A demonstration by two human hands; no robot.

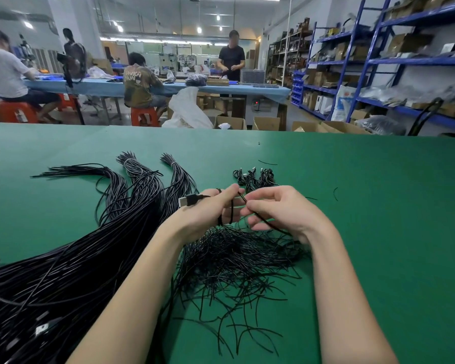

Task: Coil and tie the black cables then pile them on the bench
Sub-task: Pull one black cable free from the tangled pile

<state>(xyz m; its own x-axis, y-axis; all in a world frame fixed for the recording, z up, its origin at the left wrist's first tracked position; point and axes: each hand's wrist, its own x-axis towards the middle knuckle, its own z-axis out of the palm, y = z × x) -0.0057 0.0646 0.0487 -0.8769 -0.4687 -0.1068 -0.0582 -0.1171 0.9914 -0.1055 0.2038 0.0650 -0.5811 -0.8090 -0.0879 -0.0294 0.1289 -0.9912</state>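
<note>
My left hand (210, 210) grips a coiled black cable (231, 211); its USB plug (188, 200) sticks out to the left past my knuckles. My right hand (279, 210) pinches a thin black twist tie (263, 220) against the coil. Under both hands lies a loose heap of black ties (237, 261). A small pile of coiled, tied cables (255, 177) rests on the green bench (365, 219) just beyond my fingers. Long bundles of straight black cables (71, 261) fan out on the left.
Stray ties (335, 193) lie on the bench to the right. Beyond the far edge are cardboard boxes (265, 123), blue shelving (378, 61) at right, and people working at a blue table (111, 86).
</note>
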